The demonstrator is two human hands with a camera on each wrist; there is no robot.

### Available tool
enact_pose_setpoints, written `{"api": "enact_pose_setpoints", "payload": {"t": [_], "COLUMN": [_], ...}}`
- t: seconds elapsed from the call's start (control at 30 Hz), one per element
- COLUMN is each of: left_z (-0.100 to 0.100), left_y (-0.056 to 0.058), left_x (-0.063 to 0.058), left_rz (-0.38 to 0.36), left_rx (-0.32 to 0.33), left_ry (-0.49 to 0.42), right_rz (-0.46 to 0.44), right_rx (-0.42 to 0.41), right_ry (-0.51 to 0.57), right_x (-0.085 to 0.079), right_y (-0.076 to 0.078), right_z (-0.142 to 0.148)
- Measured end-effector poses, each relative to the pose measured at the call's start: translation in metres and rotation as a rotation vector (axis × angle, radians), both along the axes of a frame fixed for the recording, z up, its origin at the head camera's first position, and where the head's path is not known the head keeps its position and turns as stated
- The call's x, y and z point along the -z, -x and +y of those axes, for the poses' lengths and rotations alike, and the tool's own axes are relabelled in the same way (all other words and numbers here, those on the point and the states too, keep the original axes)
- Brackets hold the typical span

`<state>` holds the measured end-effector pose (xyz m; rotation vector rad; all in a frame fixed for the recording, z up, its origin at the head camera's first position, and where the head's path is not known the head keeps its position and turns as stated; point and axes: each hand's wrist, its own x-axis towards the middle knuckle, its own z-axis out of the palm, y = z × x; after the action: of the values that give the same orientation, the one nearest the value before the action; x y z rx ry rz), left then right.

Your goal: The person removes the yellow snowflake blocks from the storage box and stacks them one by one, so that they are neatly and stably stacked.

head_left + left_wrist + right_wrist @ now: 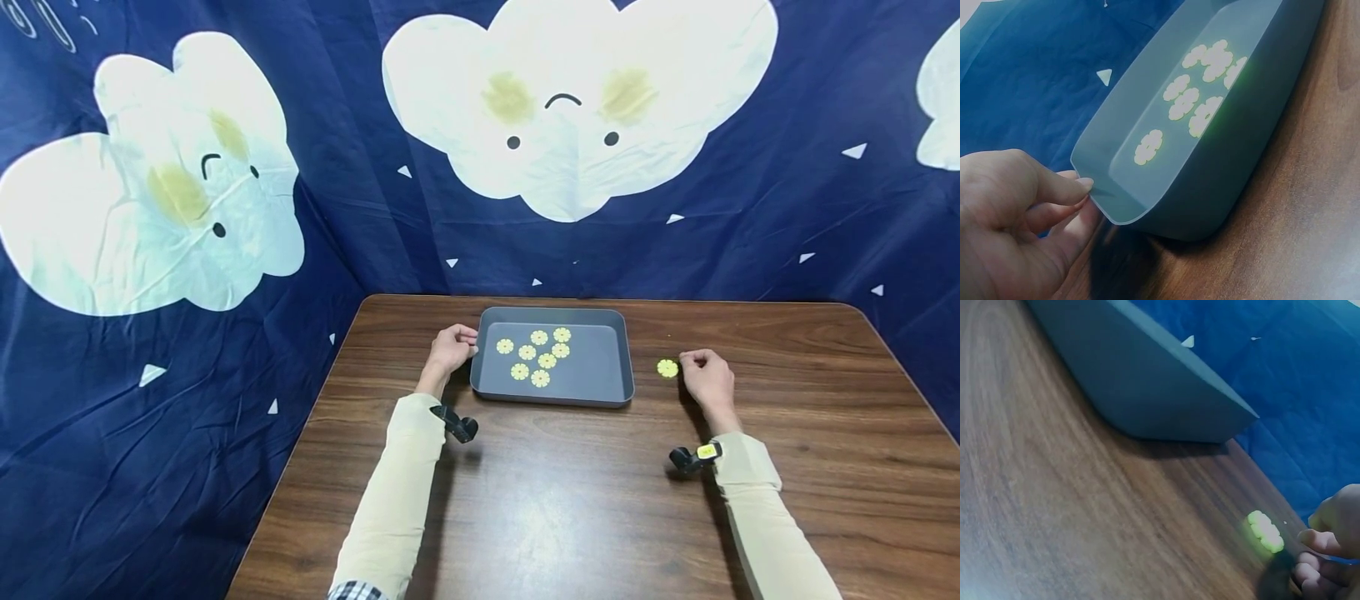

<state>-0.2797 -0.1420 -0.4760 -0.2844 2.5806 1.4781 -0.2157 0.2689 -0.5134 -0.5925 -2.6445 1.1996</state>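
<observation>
Left hand (450, 347) pinched the left-end rim of a dark grey rectangular tray (592, 367), thumb inside, fingers outside. Eight flat, pale yellow flower-shaped pieces (527, 353) lay in it, mostly left of centre. One bright yellow-green flower-shaped piece (667, 368) sat right of the tray on the brown wood-grain table (570, 508). Right hand (709, 383) was just beside it, not touching, fingers loosely curled around nothing visible.

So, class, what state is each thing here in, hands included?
Tray: uncovered, right way up on the table
Eight yellow flower pieces: spread inside the tray
Loose yellow flower piece: lying outside the tray
Left hand: pinching the tray's edge
Right hand: fingers bent, beside the loose piece
Blue cloth: hanging, creased
</observation>
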Motion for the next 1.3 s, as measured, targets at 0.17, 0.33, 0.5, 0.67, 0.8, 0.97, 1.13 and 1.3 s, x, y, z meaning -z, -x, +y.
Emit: {"api": "enact_pose_setpoints", "payload": {"t": [0.17,0.33,0.5,0.67,0.8,0.97,1.13,1.3], "left_z": [0.0,0.0,0.0,0.001,0.001,0.0,0.0,-0.001], "left_y": [-0.001,-0.001,-0.001,-0.001,0.0,0.0,0.001,0.001], "left_x": [-0.001,-0.002,-0.002,-0.002,-0.002,-0.001,-0.001,0.0], "left_rz": [-0.004,-0.013,-0.012,-0.021,-0.028,-0.023,-0.016,-0.019], "left_rx": [0.004,0.007,0.007,-0.001,-0.005,0.003,0.009,0.009], "left_ry": [0.001,-0.001,0.004,-0.005,-0.012,0.001,0.014,0.01], "right_rz": [-0.036,-0.022,0.009,0.048,0.076,0.092,0.11,0.143], "right_rx": [0.007,0.017,0.006,-0.02,-0.048,-0.079,-0.115,-0.162], "right_ry": [0.057,0.076,0.07,0.059,0.065,0.105,0.121,0.12], "right_x": [-0.005,-0.012,-0.019,-0.027,-0.031,-0.034,-0.036,-0.038], "right_y": [-0.002,-0.004,-0.003,0.0,0.003,0.008,0.013,0.018], "right_z": [0.002,0.001,-0.005,-0.016,-0.025,-0.039,-0.052,-0.065]}}
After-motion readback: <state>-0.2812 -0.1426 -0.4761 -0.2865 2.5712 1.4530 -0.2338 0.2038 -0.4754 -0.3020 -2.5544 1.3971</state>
